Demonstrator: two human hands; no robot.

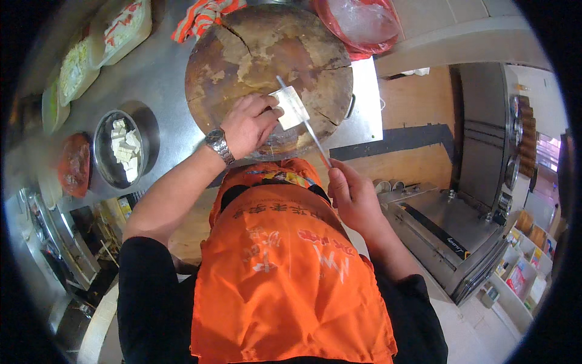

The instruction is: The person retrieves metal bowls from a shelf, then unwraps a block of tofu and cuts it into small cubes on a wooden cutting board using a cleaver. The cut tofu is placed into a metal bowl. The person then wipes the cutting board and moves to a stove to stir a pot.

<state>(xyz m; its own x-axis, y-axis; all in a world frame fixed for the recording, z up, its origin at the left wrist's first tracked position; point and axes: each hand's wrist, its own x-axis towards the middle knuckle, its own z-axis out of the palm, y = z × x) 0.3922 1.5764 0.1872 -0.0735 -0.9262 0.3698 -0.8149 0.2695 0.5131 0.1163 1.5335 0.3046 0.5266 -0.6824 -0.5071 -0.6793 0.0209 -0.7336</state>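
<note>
A white block, likely tofu (290, 116), lies near the front of a thick round wooden chopping block (273, 50). My left hand (249, 125), with a metal watch on its wrist, holds the tofu by its left side. My right hand (352, 195) grips a knife (314, 135) by the handle. The blade, seen nearly edge-on, runs across the tofu and past its far edge; how deep it has cut I cannot tell. To the left, a round steel bowl (97, 152) holds several white cut pieces (123, 148) like the block.
Plastic tubs of shredded food (75, 75) line the steel table's (168, 86) far left. A red bag (74, 164) lies beside the bowl. Behind the chopping block are an orange-striped cloth (204, 18) and a red plastic-lined container (359, 22). A steel appliance (436, 227) stands at right.
</note>
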